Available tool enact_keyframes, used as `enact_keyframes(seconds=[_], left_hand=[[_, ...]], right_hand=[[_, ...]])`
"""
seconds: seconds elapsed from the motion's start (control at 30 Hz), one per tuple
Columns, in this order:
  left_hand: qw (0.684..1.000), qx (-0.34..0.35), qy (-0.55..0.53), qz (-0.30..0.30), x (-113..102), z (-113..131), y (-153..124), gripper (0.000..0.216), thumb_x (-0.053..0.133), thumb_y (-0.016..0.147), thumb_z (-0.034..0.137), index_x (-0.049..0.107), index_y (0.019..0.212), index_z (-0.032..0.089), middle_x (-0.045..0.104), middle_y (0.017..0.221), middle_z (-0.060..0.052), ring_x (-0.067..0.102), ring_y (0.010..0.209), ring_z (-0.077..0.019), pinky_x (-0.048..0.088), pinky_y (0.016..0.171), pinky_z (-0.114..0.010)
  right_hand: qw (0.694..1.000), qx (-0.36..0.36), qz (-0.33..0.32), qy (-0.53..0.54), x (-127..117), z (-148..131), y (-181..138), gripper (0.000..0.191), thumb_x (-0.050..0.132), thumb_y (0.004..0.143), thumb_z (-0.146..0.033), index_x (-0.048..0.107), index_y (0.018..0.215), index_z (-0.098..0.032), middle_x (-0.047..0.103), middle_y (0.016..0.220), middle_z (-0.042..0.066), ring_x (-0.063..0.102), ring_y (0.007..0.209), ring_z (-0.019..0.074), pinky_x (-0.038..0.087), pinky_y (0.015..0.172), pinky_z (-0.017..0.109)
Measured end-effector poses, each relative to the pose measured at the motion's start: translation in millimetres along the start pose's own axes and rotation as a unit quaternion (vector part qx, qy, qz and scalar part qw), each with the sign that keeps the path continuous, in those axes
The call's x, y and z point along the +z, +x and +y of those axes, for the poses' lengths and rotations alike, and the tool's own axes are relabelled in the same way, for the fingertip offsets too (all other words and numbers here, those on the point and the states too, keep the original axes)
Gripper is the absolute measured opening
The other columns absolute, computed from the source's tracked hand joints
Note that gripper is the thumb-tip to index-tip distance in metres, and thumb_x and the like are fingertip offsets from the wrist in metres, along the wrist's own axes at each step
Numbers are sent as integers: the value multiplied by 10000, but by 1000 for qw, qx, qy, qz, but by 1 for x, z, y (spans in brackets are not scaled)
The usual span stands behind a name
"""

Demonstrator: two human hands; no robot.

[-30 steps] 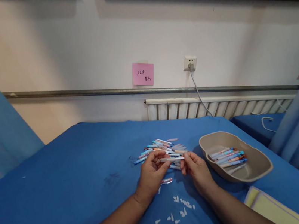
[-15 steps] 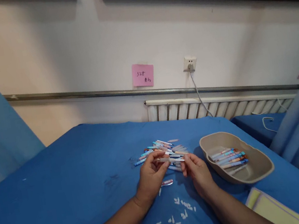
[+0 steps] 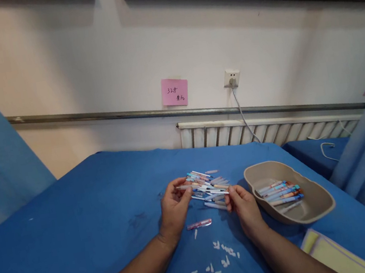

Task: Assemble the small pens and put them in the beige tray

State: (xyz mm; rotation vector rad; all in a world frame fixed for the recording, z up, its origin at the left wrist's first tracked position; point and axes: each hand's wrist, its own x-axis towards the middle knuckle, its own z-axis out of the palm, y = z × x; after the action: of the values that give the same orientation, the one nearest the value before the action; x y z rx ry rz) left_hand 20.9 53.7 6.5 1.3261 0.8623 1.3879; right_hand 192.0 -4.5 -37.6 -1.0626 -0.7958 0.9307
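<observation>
My left hand (image 3: 173, 211) pinches a pale pen barrel (image 3: 185, 187) between thumb and fingers, just left of a heap of pens and pen parts (image 3: 203, 181). Between thumb and forefinger, my right hand (image 3: 245, 209) grips the end of a thin white pen refill (image 3: 219, 192), which points left over the heap. Barrel and refill are apart. Nearer to me lies a pink patterned clear pen barrel (image 3: 199, 224). Several small white cone-shaped tips (image 3: 228, 250) are scattered on the blue cloth between my forearms.
A beige bin (image 3: 316, 214) with several pens (image 3: 281, 192) in it stands right of my right hand. A yellowish folded cloth or pad (image 3: 335, 255) lies at the lower right. Behind the blue-covered table (image 3: 93, 206) are a radiator (image 3: 223, 133) and a wall.
My hands have moved apart; the left went left and slightly up with the barrel. The refill, earlier in line with the barrel, is now separate in my right hand. The pink barrel shows fully.
</observation>
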Motion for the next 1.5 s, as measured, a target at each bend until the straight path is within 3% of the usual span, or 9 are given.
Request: enact_keyframes(seconds=[0.13, 0.27, 0.47, 0.63, 0.8, 0.93, 1.03, 1.2, 1.5], left_hand=[[998, -15, 53, 8, -2, 0, 3, 341, 631, 722, 371, 577, 983, 158, 606, 696, 24, 541, 561, -95, 440, 545, -196], [991, -31, 123, -41, -6, -8, 8, 259, 567, 739, 377, 634, 852, 154, 530, 544, 46, 470, 471, -92, 370, 452, -184], [952, 8, 257, -168, -6, -17, 6, 232, 555, 747, 334, 694, 833, 168, 631, 625, 10, 527, 537, -121, 388, 514, -208], [937, 0, 252, -241, -5, -19, 4, 259, 512, 786, 371, 641, 714, 159, 636, 640, 1, 570, 597, -142, 407, 565, -217], [938, -1, 279, -204, -12, -23, 14, 275, 516, 767, 390, 595, 636, 162, 607, 585, 8, 551, 568, -142, 392, 550, -216], [914, -2, 341, -221, -21, -25, 18, 224, 526, 754, 352, 618, 647, 177, 629, 563, 4, 553, 529, -149, 359, 517, -215], [904, 5, 361, -227, -23, -21, 16, 169, 559, 732, 316, 664, 798, 201, 631, 551, 8, 563, 522, -163, 352, 517, -225], [910, 52, 369, -181, -21, -8, 13, 362, 594, 708, 286, 601, 1063, 214, 603, 590, 30, 555, 538, -163, 340, 524, -227], [916, 105, 352, -160, -20, 2, 12, 241, 588, 749, 336, 619, 949, 206, 609, 672, 9, 547, 593, -155, 379, 567, -234]], right_hand=[[999, -8, 19, -40, 1, 3, 1, 331, 574, 760, -522, 565, 736, -192, 578, 560, -34, 477, 469, 114, 364, 474, 226], [998, -7, 30, -54, 1, 3, 3, 349, 570, 748, -541, 569, 772, -193, 582, 558, -31, 515, 487, 128, 390, 484, 233], [999, 1, 11, -48, 3, 4, 1, 339, 576, 746, -529, 576, 772, -191, 617, 615, -18, 511, 473, 117, 388, 476, 233], [1000, 7, -10, -28, 6, 4, 0, 330, 591, 742, -518, 566, 767, -190, 614, 604, -23, 505, 456, 110, 376, 462, 224], [1000, 18, 19, -3, 0, 4, 5, 324, 608, 720, -510, 556, 741, -190, 596, 567, -27, 478, 435, 108, 356, 441, 220], [999, 6, 54, -2, -3, 2, 7, 319, 614, 713, -503, 555, 730, -189, 574, 557, -34, 458, 430, 100, 343, 434, 211], [999, 3, 45, -7, -2, 1, 6, 319, 605, 727, -505, 559, 737, -190, 568, 557, -36, 456, 437, 99, 343, 443, 211], [999, -3, 36, -19, 0, 2, 5, 321, 593, 738, -514, 562, 746, -194, 580, 573, -28, 470, 452, 111, 360, 458, 226], [1000, -6, 27, -8, 0, 0, 5, 315, 596, 744, -500, 569, 737, -186, 581, 566, -37, 457, 445, 95, 349, 462, 216]])
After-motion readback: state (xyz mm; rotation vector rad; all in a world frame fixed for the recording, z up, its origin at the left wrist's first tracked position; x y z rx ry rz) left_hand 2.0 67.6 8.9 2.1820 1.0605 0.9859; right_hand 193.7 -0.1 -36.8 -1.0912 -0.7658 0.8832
